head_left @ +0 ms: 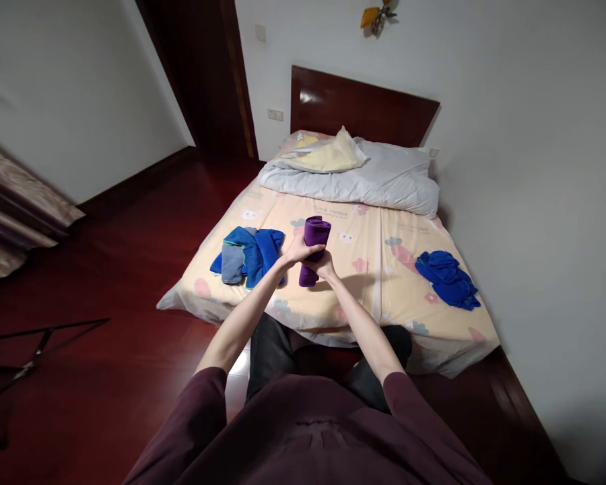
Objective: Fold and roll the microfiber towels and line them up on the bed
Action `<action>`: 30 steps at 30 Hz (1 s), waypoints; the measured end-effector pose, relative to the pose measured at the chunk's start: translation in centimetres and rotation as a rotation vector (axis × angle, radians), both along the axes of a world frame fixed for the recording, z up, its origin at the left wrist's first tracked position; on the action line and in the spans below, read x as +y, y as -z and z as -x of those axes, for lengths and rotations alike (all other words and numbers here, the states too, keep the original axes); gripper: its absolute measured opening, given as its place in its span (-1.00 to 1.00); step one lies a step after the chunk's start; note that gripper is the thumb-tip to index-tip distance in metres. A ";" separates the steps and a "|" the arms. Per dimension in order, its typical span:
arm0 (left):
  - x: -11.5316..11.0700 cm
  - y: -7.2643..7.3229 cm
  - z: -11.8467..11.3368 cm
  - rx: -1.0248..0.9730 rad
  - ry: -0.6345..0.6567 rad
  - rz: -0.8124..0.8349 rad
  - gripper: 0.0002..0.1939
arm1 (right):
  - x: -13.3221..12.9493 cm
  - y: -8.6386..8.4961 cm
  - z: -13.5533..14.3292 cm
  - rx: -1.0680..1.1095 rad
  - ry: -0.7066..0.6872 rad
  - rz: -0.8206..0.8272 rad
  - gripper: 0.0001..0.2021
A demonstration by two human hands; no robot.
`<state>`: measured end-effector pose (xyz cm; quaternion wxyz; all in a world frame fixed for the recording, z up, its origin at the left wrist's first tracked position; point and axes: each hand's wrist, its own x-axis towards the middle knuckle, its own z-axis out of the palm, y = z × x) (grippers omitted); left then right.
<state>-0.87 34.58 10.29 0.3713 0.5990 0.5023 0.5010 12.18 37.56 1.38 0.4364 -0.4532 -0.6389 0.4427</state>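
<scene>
A purple rolled towel stands roughly upright between my two hands above the near half of the bed. My left hand is wrapped round its left side, thumb across the front. From below and the right, my right hand grips it too. More purple cloth shows under my hands; whether it belongs to the same towel I cannot tell. Left of my hands lies a loosely folded pile of blue and grey cloths with green edging. A crumpled blue cloth rests near the bed's right edge.
The bed has a cream patterned sheet, with a bunched grey-white quilt and a pale yellow pillow by the dark headboard. A black metal stand is on the red floor at left, near a curtain.
</scene>
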 end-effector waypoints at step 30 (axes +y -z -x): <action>1.9 6.9 6.1 0.033 -0.071 0.008 -0.41 | 1.1 3.9 5.3 -0.017 -0.065 0.063 -0.54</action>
